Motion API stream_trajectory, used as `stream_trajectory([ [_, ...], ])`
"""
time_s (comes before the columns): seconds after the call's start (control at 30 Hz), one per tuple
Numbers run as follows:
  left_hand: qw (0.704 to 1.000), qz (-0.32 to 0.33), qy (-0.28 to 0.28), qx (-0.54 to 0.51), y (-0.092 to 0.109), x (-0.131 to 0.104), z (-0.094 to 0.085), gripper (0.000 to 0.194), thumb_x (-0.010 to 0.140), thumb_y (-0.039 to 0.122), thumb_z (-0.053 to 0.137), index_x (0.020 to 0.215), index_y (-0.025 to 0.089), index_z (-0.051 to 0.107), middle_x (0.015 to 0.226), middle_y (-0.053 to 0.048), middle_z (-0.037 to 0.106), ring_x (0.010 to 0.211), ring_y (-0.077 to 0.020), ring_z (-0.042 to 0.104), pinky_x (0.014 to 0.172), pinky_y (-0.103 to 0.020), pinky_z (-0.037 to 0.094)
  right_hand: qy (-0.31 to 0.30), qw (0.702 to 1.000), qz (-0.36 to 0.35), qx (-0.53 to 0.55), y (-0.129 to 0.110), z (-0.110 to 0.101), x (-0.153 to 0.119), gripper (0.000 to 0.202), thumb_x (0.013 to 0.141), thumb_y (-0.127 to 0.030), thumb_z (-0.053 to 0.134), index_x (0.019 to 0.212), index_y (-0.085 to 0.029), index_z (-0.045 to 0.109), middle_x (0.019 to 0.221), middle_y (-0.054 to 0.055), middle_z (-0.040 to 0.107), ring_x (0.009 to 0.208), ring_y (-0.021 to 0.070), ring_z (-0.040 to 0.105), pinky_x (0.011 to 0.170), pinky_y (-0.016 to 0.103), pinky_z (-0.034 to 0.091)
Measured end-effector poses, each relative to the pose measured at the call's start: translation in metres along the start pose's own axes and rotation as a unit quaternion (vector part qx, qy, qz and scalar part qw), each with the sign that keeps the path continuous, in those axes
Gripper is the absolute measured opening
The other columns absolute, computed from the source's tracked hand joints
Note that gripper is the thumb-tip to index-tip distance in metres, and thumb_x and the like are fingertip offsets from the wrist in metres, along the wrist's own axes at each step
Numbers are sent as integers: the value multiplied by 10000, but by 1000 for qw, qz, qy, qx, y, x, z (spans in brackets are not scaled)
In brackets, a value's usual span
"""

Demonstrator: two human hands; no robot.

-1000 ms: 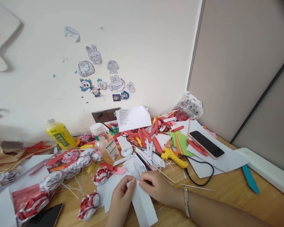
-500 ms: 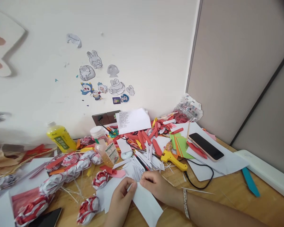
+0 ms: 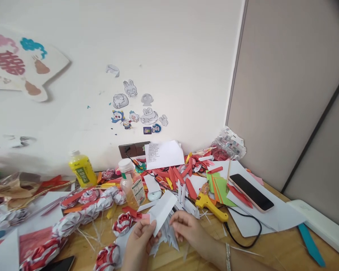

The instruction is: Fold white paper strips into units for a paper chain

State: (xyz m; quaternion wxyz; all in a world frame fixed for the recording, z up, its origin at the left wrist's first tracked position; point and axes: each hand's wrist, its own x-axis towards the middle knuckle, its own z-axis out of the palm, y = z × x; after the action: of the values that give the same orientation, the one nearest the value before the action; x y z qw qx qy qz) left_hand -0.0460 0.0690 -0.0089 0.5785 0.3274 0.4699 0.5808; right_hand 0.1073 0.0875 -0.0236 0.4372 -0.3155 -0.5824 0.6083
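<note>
My left hand (image 3: 141,241) pinches a piece of white paper (image 3: 164,209) between thumb and fingers, low in the middle of the head view. The paper tilts up and to the right, with a fold line across it. Just right of it is my right hand (image 3: 190,231), its fingers loosely curled and apart, with no thing visible in them. White paper strips (image 3: 169,237) lie beneath and between both hands. Left of my left hand sit a red-and-white paper flower (image 3: 122,223) and another such flower (image 3: 107,257).
A yellow glue gun (image 3: 211,207) with a black cord lies to the right, near a phone (image 3: 252,192) on white sheets. Behind stand a clear jar (image 3: 132,186) and a yellow bottle (image 3: 83,169). Red paper scraps (image 3: 176,175) pile against the wall.
My left hand has turned the paper, so its free end points up and right rather than down and right. My right hand has come off the paper. The view has shifted left and up.
</note>
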Motion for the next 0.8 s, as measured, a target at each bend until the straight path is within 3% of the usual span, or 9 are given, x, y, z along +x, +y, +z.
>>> stream_trajectory([
  [0.1, 999, 3, -30, 10, -2, -6, 5, 312, 497, 346, 765, 621, 178, 532, 423, 45, 610, 398, -104, 521, 409, -193, 379, -12, 996, -44, -79, 2, 3, -4, 179, 729, -282, 590, 854, -161, 548, 693, -18, 535, 614, 120, 486, 567, 225, 382],
  [0.2, 997, 8, -64, 44, -4, -13, 9, 260, 563, 347, 723, 677, 160, 584, 468, 36, 626, 415, -106, 509, 430, -209, 389, -24, 994, -50, -93, -2, 6, -8, 210, 741, -264, 590, 918, -167, 529, 762, -2, 571, 656, 140, 531, 597, 243, 409],
  [0.37, 993, 17, -65, 96, -3, -14, 9, 220, 591, 321, 706, 564, 153, 566, 428, 50, 590, 424, -97, 495, 445, -194, 373, -6, 988, -59, -143, -11, 8, -12, 111, 820, -269, 501, 801, -160, 515, 704, -6, 547, 643, 129, 518, 599, 237, 403],
  [0.43, 992, 18, -58, 111, -3, -13, 8, 228, 595, 328, 698, 550, 159, 552, 398, 55, 577, 396, -96, 484, 435, -195, 364, 12, 986, -66, -155, -9, 6, -12, 86, 829, -249, 486, 842, -166, 507, 711, -7, 538, 654, 130, 511, 604, 237, 402],
  [0.57, 992, 17, -35, 120, -2, -12, 8, 226, 619, 327, 666, 541, 182, 511, 424, 54, 606, 421, -104, 516, 471, -199, 392, 31, 973, -129, -190, -3, 1, -10, 301, 801, -142, 491, 1088, -222, 451, 821, -1, 541, 683, 127, 507, 624, 240, 405],
  [0.7, 992, 13, -31, 123, 0, -13, 8, 174, 635, 308, 656, 615, 178, 542, 477, 41, 642, 487, -118, 553, 519, -204, 421, -34, 928, -187, -320, -6, -2, -9, 228, 770, -56, 495, 874, -223, 610, 813, 4, 538, 768, 142, 509, 684, 246, 381],
  [0.8, 991, 9, -36, 127, 0, -14, 7, 167, 650, 312, 646, 657, 173, 556, 511, 30, 660, 509, -122, 562, 533, -208, 430, -24, 917, -183, -353, -9, -2, -8, 120, 770, -110, 556, 815, -199, 622, 746, -3, 530, 732, 141, 507, 653, 235, 371],
])
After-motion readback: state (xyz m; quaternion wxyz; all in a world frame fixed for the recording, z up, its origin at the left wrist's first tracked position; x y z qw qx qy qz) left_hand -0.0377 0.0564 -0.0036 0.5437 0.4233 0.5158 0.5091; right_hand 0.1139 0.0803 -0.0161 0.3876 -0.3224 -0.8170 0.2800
